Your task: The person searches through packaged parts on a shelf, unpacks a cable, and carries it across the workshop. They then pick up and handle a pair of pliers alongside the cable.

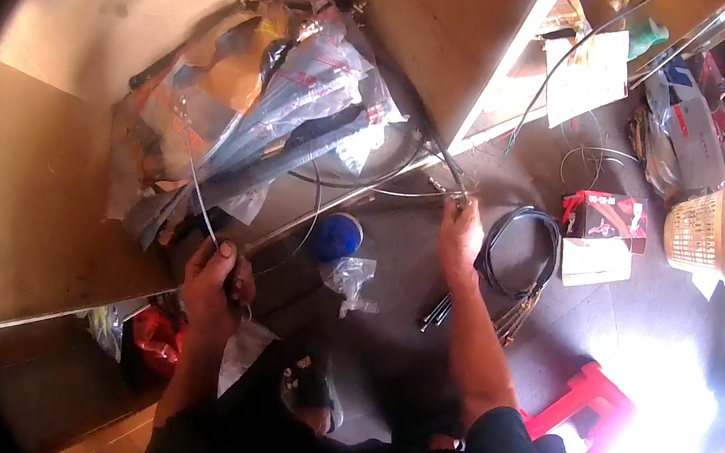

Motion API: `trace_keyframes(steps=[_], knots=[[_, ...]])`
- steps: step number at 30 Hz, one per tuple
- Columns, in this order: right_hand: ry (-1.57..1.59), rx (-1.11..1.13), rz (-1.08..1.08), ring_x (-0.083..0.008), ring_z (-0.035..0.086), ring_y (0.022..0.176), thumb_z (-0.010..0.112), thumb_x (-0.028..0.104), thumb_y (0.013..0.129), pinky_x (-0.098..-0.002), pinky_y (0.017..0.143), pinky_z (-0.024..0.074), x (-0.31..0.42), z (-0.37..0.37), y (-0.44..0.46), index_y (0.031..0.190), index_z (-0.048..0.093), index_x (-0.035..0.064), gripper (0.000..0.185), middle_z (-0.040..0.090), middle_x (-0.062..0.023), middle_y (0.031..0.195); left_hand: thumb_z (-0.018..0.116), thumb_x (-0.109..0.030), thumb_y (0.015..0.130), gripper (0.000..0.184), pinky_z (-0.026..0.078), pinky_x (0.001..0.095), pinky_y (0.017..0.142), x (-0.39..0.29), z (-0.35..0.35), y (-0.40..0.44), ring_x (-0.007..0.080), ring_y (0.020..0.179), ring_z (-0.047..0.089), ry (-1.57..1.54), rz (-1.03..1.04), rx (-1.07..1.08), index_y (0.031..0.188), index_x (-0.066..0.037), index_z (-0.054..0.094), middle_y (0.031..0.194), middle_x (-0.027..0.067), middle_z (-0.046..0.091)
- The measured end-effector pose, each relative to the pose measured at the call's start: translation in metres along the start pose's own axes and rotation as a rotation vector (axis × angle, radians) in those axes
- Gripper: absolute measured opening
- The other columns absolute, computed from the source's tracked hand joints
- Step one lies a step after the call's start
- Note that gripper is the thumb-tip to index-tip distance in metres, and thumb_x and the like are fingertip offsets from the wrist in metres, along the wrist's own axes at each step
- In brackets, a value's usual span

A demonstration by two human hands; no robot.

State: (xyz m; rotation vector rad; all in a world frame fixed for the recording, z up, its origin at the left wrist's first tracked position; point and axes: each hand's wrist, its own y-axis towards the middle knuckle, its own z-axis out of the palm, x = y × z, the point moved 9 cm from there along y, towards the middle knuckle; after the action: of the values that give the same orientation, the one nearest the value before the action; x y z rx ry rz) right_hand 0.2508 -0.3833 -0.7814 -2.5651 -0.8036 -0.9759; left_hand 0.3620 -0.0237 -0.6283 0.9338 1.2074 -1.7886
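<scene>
My left hand [216,279] is closed on a thin pale cable [201,198], pinched between thumb and fingers. The cable rises up and left from the grip, in front of a heap of plastic bags. Further right, my right hand [460,239] has its fingers closed round a black cable [450,162] near a thin silvery wire [411,195]; the exact grip is partly hidden by the fingers. Just right of that wrist, a coil of black cables [488,251] with brassy ends lies on the floor.
Plastic bags [307,84] are heaped on the left by wooden panels [50,188]. A blue ball-like object [338,238] and a small clear bag [349,281] lie between my hands. Rightward are a red-black box [608,217], a beige basket [701,234] and a red stool [585,403].
</scene>
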Motion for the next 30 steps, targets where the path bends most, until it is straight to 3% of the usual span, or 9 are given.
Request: trace_keyframes(steps=[3, 9, 12, 18, 21, 24, 25, 27, 30], knots=[[-0.066, -0.009, -0.113, -0.0404, 0.063, 0.086, 0.058, 0.022, 0.088, -0.0490, 0.073, 0.0506, 0.000, 0.000, 0.012, 0.107, 0.057, 0.0034, 0.026, 0.064, -0.0192, 0.100, 0.055, -0.014, 0.094, 0.008, 0.032, 0.0266, 0.041, -0.001, -0.001, -0.003, 0.0107, 0.045, 0.038, -0.021, -0.019, -0.099, 0.091, -0.008, 0.053, 0.057, 0.0008, 0.042], [-0.091, 0.104, -0.318, -0.0369, 0.064, 0.094, 0.065, 0.030, 0.087, -0.0449, 0.080, 0.0505, 0.017, 0.022, 0.037, 0.107, 0.062, 0.0065, 0.031, 0.067, -0.0169, 0.103, 0.060, -0.016, 0.092, 0.010, 0.032, 0.0267, 0.040, 0.004, -0.001, 0.000, 0.0105, 0.045, 0.039, -0.022, 0.001, 0.001, 0.092, -0.008, 0.054, 0.058, 0.0008, 0.043], [-0.299, 0.344, -0.154, -0.0365, 0.064, 0.096, 0.066, 0.027, 0.085, -0.0456, 0.082, 0.0503, 0.031, 0.034, 0.033, 0.106, 0.064, 0.0083, 0.028, 0.067, -0.0162, 0.104, 0.060, -0.017, 0.092, 0.011, 0.031, 0.0268, 0.040, 0.005, 0.002, 0.002, 0.0101, 0.045, 0.039, -0.049, 0.009, 0.047, 0.091, -0.008, 0.054, 0.057, 0.0013, 0.043], [-0.251, 0.303, -0.154, -0.0375, 0.063, 0.098, 0.067, 0.027, 0.085, -0.0472, 0.081, 0.0495, 0.021, 0.042, 0.029, 0.100, 0.066, 0.0086, 0.024, 0.068, -0.0156, 0.099, 0.060, -0.023, 0.092, 0.015, 0.030, 0.0246, 0.039, 0.011, -0.001, 0.004, 0.0093, 0.044, 0.036, 0.059, -0.015, 0.024, 0.090, -0.011, 0.051, 0.057, -0.0006, 0.040], [-0.142, 0.361, -0.137, -0.0310, 0.067, 0.087, 0.067, 0.026, 0.085, -0.0417, 0.074, 0.0505, 0.024, 0.023, 0.019, 0.096, 0.066, 0.0055, 0.023, 0.068, -0.0130, 0.085, 0.060, -0.024, 0.092, 0.016, 0.030, 0.0247, 0.039, 0.008, 0.001, 0.003, 0.0093, 0.044, 0.036, 0.063, -0.003, 0.005, 0.090, -0.011, 0.051, 0.056, -0.0007, 0.040], [0.260, 0.902, -0.041, -0.0200, 0.063, 0.070, 0.067, 0.024, 0.084, -0.0342, 0.065, 0.0494, 0.039, 0.014, -0.026, 0.090, 0.065, 0.0010, 0.024, 0.062, -0.0104, 0.071, 0.060, -0.025, 0.092, 0.016, 0.029, 0.0248, 0.040, 0.007, 0.001, 0.002, 0.0094, 0.044, 0.036, 0.052, -0.019, 0.001, 0.090, -0.012, 0.051, 0.056, -0.0007, 0.040], [0.321, 0.922, -0.134, -0.0171, 0.060, 0.067, 0.067, 0.025, 0.085, -0.0327, 0.062, 0.0484, 0.054, 0.008, -0.030, 0.089, 0.065, 0.0006, 0.024, 0.060, -0.0088, 0.070, 0.060, -0.025, 0.092, 0.016, 0.029, 0.0249, 0.040, 0.009, 0.001, 0.002, 0.0094, 0.044, 0.035, 0.060, -0.031, -0.005, 0.090, -0.012, 0.051, 0.056, -0.0007, 0.040], [0.450, 0.949, -0.320, -0.0114, 0.055, 0.062, 0.068, 0.025, 0.085, -0.0298, 0.057, 0.0462, 0.087, 0.001, -0.041, 0.088, 0.065, -0.0002, 0.025, 0.057, -0.0058, 0.068, 0.060, -0.025, 0.092, 0.016, 0.029, 0.0250, 0.040, 0.010, 0.004, 0.003, 0.0094, 0.043, 0.035, 0.082, -0.051, -0.008, 0.090, -0.012, 0.051, 0.056, -0.0008, 0.040], [0.336, 0.569, -0.243, -0.0116, 0.054, 0.058, 0.068, 0.025, 0.086, -0.0299, 0.050, 0.0438, 0.122, -0.006, -0.010, 0.088, 0.066, -0.0007, 0.026, 0.059, -0.0054, 0.069, 0.057, -0.015, 0.093, 0.009, 0.030, 0.0258, 0.040, 0.015, 0.010, 0.005, 0.0100, 0.043, 0.038, 0.009, -0.083, 0.000, 0.087, -0.009, 0.053, 0.056, 0.0009, 0.043]])
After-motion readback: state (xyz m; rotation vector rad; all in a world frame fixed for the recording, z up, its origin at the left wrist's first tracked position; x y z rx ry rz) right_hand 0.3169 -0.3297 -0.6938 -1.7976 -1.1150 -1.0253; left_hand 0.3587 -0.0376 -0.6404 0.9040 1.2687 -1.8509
